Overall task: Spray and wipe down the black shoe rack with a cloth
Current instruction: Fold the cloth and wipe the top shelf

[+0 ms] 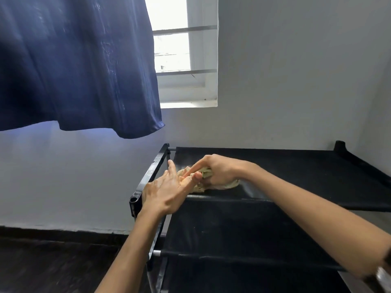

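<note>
A: Starting at the left, we see a dark blue curtain [78,64] hanging in soft folds, thin woven stuff, and a window [186,51] beside it. Below that, our left hand [167,191].

B: Yes — its fingers are straight and spread, the palm laid near the left front corner of the black shoe rack [275,172]. We judge it steadies the frame, since a light tube-and-fabric rack would likely shift under a push.

A: The side rail [150,174] there is glossy black metal, with an open socket at its corner. The shelves look like taut black fabric, matte and a little dusty.

B: Then the cloth [201,182], pale yellow, crumpled into a soft wad on the top shelf, near its left end.

A: Our right hand [218,172] has its fingers curled over it, gripping the bunch and pressing it to the fabric — a wad gives a firmer pad than a flat sheet.

B: The left thumb touches the cloth too. We see no spray bottle. The lower shelf [243,233] sits underneath, seemingly still to be wiped.
</note>
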